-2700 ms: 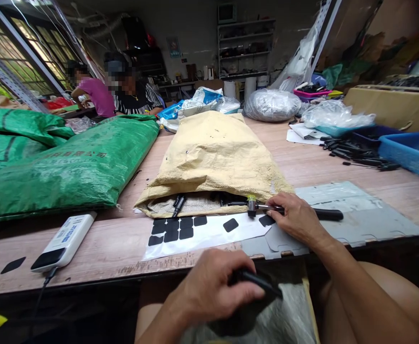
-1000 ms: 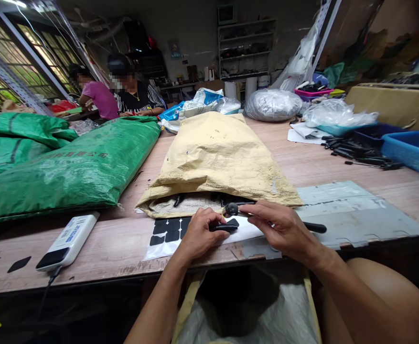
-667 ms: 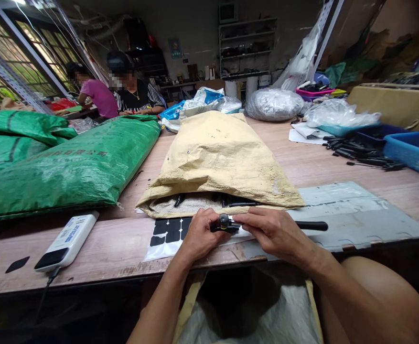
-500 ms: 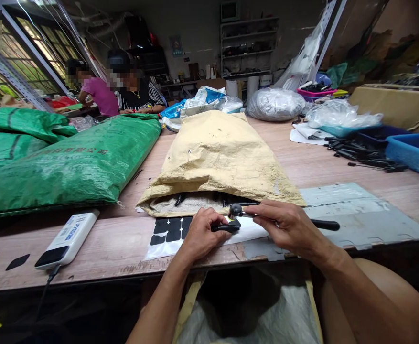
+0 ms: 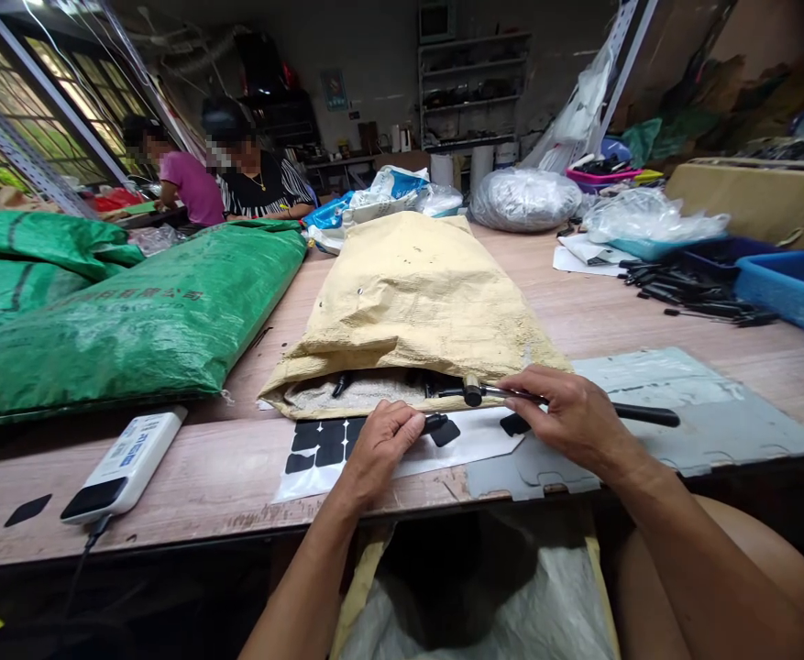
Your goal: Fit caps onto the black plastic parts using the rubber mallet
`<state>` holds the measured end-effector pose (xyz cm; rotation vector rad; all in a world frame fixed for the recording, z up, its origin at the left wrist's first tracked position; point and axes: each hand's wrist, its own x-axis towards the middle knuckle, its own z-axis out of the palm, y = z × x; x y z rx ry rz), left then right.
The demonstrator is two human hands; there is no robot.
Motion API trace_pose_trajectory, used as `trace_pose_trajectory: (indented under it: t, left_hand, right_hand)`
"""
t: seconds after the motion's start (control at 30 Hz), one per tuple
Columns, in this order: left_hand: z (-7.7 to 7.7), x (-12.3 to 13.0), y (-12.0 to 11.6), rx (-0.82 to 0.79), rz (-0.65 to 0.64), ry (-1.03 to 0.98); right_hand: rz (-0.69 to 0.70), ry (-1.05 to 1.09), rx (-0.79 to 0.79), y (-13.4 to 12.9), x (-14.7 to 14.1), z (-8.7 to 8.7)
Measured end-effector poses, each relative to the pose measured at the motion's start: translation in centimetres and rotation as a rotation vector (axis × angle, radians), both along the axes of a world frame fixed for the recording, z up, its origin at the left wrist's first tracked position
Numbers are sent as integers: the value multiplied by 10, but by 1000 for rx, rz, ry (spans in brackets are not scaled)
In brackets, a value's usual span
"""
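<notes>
My right hand (image 5: pixel 567 408) is closed round the shaft of a small hammer (image 5: pixel 649 415). Its short cylindrical head points left, near the sack's mouth, and its black grip sticks out to the right. Pinched in my left hand (image 5: pixel 384 445) is a small black rod-like piece (image 5: pixel 435 423), its end showing past the fingertips. Under the hands lies a white backing sheet (image 5: pixel 484 437) with black rounded-square pads (image 5: pixel 317 444). A yellow woven sack (image 5: pixel 422 293) lies just behind, its mouth towards me and black parts (image 5: pixel 340 383) inside.
A green sack (image 5: pixel 133 312) and a white power bank (image 5: pixel 125 463) with cable are at left. A grey board (image 5: pixel 710 412) lies right. Further right are black parts (image 5: pixel 690 293) and a blue tray (image 5: pixel 793 289). Two people (image 5: pixel 257 183) sit at the far left.
The hammer has moved right and slightly up, away from the piece in my left hand. My left hand has shifted slightly; more of the sheet and its black pads shows between the hands.
</notes>
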<state>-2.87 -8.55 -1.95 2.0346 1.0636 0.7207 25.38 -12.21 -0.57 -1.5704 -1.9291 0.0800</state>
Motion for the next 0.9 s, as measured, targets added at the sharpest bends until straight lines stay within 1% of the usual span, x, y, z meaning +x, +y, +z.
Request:
trace_pose_trajectory:
  t: [0.13, 0.33, 0.63, 0.77, 0.9]
  left_hand:
    - [0, -1, -1, -49, 47, -41]
    - [2, -1, -4, -111, 89, -78]
    - [-1, -1, -3, -150, 112, -101]
    - [1, 0, -4, -107, 93, -85]
    - [2, -1, -4, -55, 33, -40]
  right_hand:
    - [-102, 69, -74, 8, 2, -9]
    - [-144, 138, -184, 17, 5, -16]
    - [-171, 114, -288, 20, 5, -12]
    - [-192, 102, -321, 21, 4, -9]
    - [-153, 201, -316, 24, 10, -10]
